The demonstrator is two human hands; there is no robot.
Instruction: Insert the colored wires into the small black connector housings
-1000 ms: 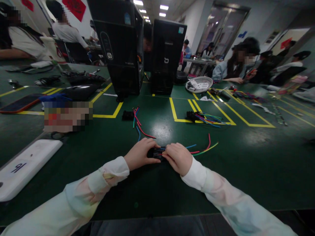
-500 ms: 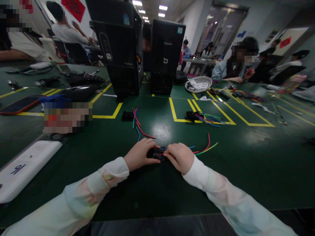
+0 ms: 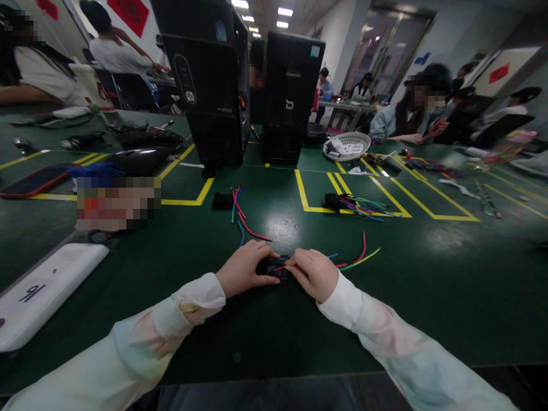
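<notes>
Between my two hands, low over the green table, is a small black connector block (image 3: 278, 268) with thin coloured wires. Thumb and fingers of my left hand (image 3: 247, 266) grip its left end. My right hand (image 3: 314, 273) pinches a red wire (image 3: 279, 267) at the block's right side; its fingertips partly cover the spot. From under the right hand, a red wire and a yellow-green wire (image 3: 362, 258) run out to the right, with a short blue one above them. Beyond my left hand lies another black connector (image 3: 222, 200) with red, blue and green wires.
A wired black connector (image 3: 333, 202) lies at right inside yellow tape. Two black computer towers (image 3: 285, 103) stand at the back, beside a white basket (image 3: 346, 146). At left are a white numbered case (image 3: 51, 294) and a blue cloth (image 3: 96, 174). Several people sit around.
Both hands keep almost the same place and grip on the block and wire. The whole view has shifted very slightly.
</notes>
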